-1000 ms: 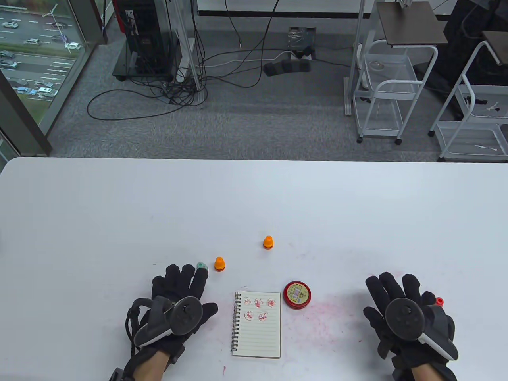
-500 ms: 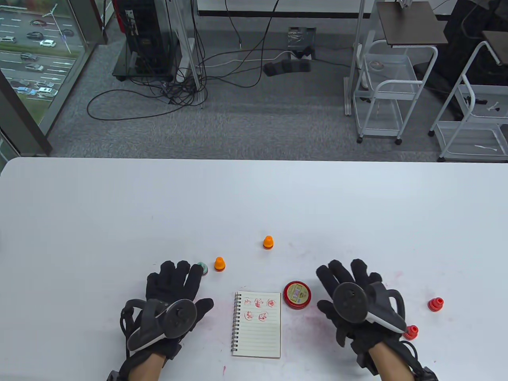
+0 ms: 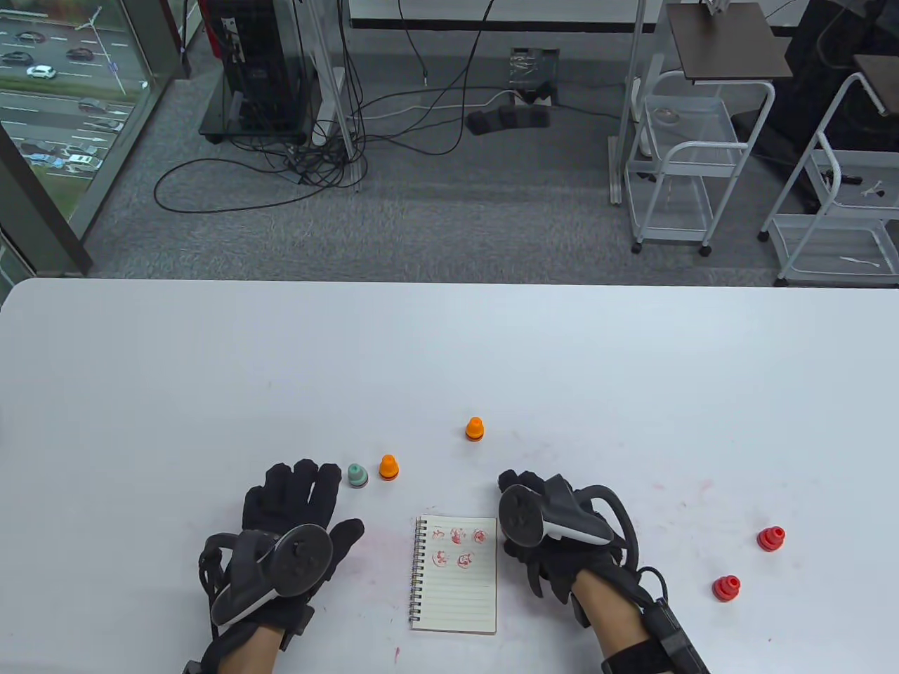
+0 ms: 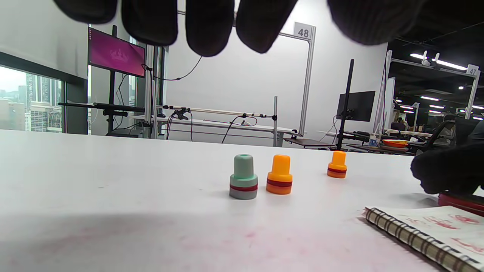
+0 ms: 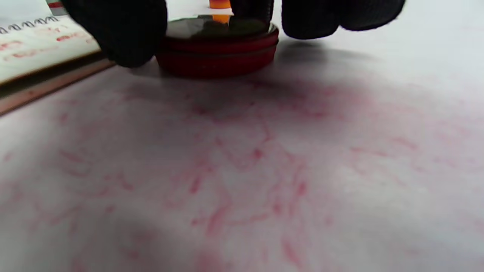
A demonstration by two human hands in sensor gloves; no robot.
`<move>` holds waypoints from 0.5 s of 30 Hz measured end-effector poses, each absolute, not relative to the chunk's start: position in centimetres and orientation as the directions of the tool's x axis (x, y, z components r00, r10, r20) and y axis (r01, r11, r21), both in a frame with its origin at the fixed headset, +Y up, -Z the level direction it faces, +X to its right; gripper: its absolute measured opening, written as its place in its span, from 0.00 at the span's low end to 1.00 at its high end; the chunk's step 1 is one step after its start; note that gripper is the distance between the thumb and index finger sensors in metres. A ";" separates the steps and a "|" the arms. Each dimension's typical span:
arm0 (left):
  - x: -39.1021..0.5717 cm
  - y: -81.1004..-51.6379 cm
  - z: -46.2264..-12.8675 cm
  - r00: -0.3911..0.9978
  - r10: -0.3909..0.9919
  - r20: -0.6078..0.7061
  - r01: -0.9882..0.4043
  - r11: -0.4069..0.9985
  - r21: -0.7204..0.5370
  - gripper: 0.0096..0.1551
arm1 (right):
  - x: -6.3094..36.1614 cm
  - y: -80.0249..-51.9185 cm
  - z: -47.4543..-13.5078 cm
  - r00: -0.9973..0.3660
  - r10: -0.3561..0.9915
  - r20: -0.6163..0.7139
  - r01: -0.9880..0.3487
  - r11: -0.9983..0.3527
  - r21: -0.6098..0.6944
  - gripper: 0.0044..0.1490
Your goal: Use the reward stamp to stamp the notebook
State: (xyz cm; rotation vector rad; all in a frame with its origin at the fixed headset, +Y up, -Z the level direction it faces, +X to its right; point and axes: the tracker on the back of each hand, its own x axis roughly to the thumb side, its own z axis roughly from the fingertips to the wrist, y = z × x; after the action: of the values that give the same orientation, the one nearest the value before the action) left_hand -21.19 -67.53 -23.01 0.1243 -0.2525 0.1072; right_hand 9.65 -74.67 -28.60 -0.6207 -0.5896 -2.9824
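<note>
The right hand (image 3: 555, 540) sits over the red ink pad tin (image 5: 217, 47), its fingers (image 5: 124, 34) curled down around the tin's rim on both sides, gripping it. The spiral notebook (image 3: 455, 572) lies just to that hand's left, red stamp prints on its upper lines. The left hand (image 3: 284, 533) rests flat on the white table (image 3: 449, 351), fingers spread and holding nothing. Just beyond its fingertips stands a green stamp (image 3: 357, 475), with an orange stamp (image 3: 388, 467) beside it and another orange stamp (image 3: 475, 429) farther off. Two red stamps (image 3: 749, 562) stand well to the right of the right hand.
</note>
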 end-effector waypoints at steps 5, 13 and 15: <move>-21.1 -67.5 -23.1 0.963 0.093 0.254 -0.122 0.988 0.099 0.49 | 9.4 -74.7 -28.4 -0.907 0.039 0.419 0.083 -0.960 0.269 0.49; -21.2 -67.8 -23.1 0.962 0.107 0.253 -0.129 0.989 0.072 0.48 | 10.4 -73.5 -27.0 -0.889 0.041 0.457 0.014 -0.993 0.116 0.49; -21.2 -67.8 -23.1 0.961 0.111 0.255 -0.133 0.989 0.070 0.48 | 10.9 -72.6 -26.2 -0.884 0.043 0.466 0.004 -0.995 0.099 0.49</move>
State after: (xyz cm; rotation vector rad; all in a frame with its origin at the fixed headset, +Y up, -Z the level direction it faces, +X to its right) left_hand -21.23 -67.85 -23.14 0.0871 -0.2535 0.1234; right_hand 10.89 -72.61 -26.18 -0.7619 -0.1533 -3.0647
